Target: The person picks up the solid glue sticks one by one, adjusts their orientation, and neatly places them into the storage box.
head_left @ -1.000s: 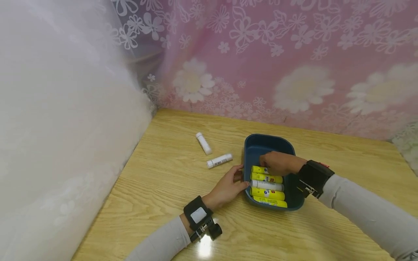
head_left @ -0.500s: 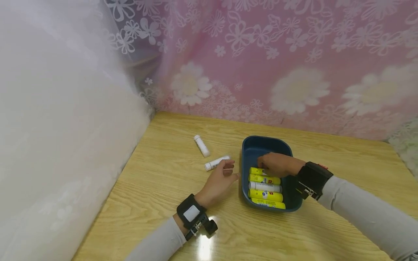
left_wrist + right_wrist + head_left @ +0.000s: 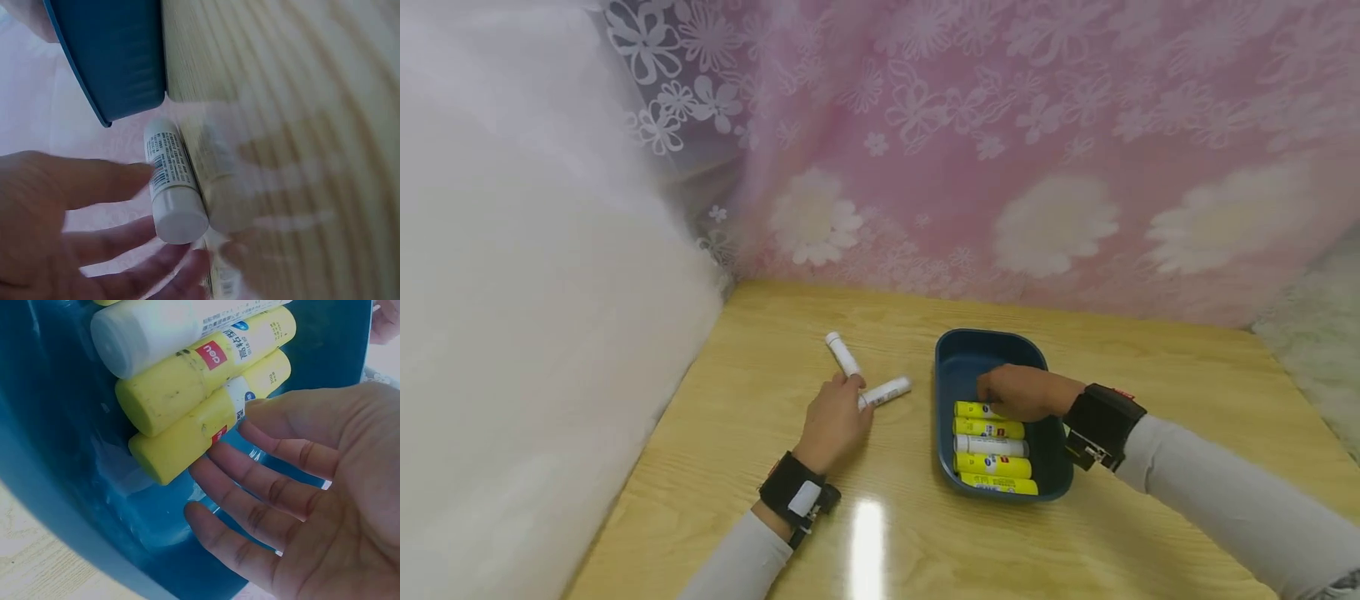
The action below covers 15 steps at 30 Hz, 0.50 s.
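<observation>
In the head view my left hand [image 3: 832,423] reaches between two white glue sticks on the table. One glue stick [image 3: 844,354] lies slanted beyond the fingertips. The other glue stick [image 3: 169,181], with a printed label, has my thumb at its side and my fingers spread near its capped end; firm contact cannot be made out. My right hand [image 3: 1021,392] is inside the dark blue bin [image 3: 947,367]. Its thumb and fingertips touch the end yellow glue stick [image 3: 187,437], with the other fingers loosely extended. Beside that stick lie another yellow glue stick [image 3: 169,394] and a white one [image 3: 150,334].
More yellow glue sticks [image 3: 996,465] lie side by side toward the bin's near end. The wood-grain table [image 3: 760,350] meets a pink floral curtain [image 3: 925,208] at the back and a white sheet [image 3: 550,333] on the left.
My left hand has left the bin's side and moved left to the white glue sticks. My right hand stays at the end yellow stick. The head view has shifted slightly.
</observation>
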{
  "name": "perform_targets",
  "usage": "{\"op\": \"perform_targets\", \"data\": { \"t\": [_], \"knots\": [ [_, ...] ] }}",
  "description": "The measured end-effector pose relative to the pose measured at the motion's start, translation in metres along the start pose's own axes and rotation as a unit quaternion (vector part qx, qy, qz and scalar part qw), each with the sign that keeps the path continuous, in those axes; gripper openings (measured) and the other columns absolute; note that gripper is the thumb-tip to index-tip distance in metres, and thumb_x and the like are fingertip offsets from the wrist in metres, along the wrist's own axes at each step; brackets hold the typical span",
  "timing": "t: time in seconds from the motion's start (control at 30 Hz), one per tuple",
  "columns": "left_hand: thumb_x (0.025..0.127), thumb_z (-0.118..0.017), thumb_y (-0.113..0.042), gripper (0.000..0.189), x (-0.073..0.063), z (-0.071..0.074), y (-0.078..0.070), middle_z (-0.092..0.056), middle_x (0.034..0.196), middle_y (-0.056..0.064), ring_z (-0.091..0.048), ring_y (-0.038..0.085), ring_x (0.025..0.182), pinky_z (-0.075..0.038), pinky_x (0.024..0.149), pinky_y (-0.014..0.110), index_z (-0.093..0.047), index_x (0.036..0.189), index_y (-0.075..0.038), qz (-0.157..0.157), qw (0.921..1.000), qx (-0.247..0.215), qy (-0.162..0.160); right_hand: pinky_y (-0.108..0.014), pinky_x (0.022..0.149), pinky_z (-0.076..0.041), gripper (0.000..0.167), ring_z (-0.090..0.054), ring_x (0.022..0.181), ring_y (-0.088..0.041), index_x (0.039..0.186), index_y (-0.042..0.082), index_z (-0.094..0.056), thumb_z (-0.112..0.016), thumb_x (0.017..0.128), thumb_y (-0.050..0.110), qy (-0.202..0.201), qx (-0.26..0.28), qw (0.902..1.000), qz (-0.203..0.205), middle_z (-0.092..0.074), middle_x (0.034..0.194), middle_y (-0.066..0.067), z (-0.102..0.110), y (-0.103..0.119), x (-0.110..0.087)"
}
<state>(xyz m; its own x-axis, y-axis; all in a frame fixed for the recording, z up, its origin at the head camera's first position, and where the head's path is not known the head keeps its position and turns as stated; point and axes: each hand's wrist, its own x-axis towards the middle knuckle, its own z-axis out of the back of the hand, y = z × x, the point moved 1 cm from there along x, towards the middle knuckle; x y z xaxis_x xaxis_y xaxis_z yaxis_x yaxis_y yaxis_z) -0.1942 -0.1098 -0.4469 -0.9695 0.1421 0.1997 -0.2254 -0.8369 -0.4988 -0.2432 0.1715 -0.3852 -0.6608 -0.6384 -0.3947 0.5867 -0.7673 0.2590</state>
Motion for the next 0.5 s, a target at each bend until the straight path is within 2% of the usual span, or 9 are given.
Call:
{"op": "perform_targets", "data": {
  "t": [0.07, 0.17, 0.33, 0.5],
  "knots": [
    [0.087, -0.075, -0.012, 0.024, -0.005, -0.001, 0.005, -0.064, 0.095, 0.014, -0.061, 0.030, 0.081, -0.049, 0.059, 0.039, -0.069, 0.107, -0.001, 0.005, 0.9998, 0.015, 0.012, -0.034, 0.074, -0.049, 0.012, -0.054, 0.079, -0.014, 0.108, 0.005, -0.067, -0.063, 0.096, 0.006, -0.003, -0.002, 1.0000, 0.002, -0.063, 0.094, -0.003, -0.003, 0.002, 0.002],
    [0.086, -0.075, -0.010, 0.016, -0.012, -0.003, 0.008, -0.064, 0.089, 0.012, -0.060, 0.028, 0.076, -0.049, 0.056, 0.039, -0.070, 0.099, -0.002, 0.006, 0.9991, 0.039, 0.014, -0.036, 0.079, -0.052, 0.015, -0.058, 0.084, -0.015, 0.111, 0.005, -0.067, -0.065, 0.096, 0.008, -0.012, -0.009, 0.9999, 0.007, -0.066, 0.099, -0.005, -0.005, 0.006, 0.003],
    [0.086, -0.075, -0.010, 0.012, -0.014, -0.008, 0.002, -0.061, 0.085, 0.011, -0.059, 0.026, 0.071, -0.048, 0.054, 0.038, -0.069, 0.092, -0.001, -0.007, 0.9984, 0.054, 0.012, -0.039, 0.084, -0.054, 0.020, -0.062, 0.093, -0.021, 0.115, 0.005, -0.067, -0.067, 0.096, 0.011, -0.029, -0.025, 0.9992, 0.010, -0.066, 0.106, -0.009, -0.003, 0.008, -0.003],
    [0.087, -0.075, -0.009, 0.019, -0.006, -0.005, -0.012, -0.062, 0.090, 0.015, -0.060, 0.026, 0.075, -0.052, 0.058, 0.039, -0.069, 0.100, 0.004, -0.037, 0.9978, 0.052, -0.013, -0.037, 0.083, -0.053, 0.021, -0.061, 0.097, -0.024, 0.118, 0.005, -0.064, -0.065, 0.097, 0.012, -0.095, -0.037, 0.9943, 0.029, -0.062, 0.112, -0.011, 0.006, 0.004, -0.014]
  ]
}}
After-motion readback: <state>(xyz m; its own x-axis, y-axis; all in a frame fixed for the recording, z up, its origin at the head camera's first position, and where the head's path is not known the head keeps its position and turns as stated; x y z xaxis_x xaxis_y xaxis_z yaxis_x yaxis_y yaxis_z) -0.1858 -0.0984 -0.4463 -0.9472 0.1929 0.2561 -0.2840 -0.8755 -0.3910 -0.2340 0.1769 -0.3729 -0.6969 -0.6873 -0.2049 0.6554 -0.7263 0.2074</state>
